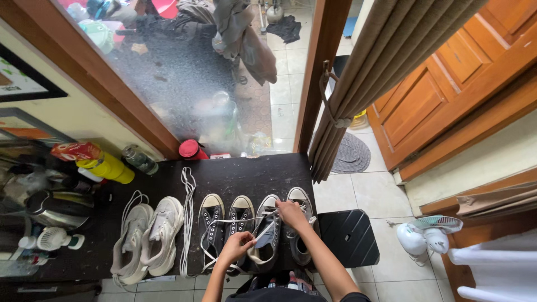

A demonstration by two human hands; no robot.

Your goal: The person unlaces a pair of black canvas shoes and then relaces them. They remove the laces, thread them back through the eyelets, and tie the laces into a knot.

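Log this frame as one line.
left hand: pinching white lace | right hand: on grey canvas sneaker | surface: black mat

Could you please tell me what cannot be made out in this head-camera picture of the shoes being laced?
- Left hand: fingertip grip, hidden by the grey sneaker's tongue.
- Right hand: fingertips tucked among white laces.
- Second grey sneaker: partly behind the right forearm.
- Things beyond the glass door: blurred by dirty glass.

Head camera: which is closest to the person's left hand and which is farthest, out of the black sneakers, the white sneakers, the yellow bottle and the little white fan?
From the left hand:
1. Black sneakers, right beside it.
2. White sneakers, further left.
3. Yellow bottle, back left.
4. Little white fan, far right on the floor.
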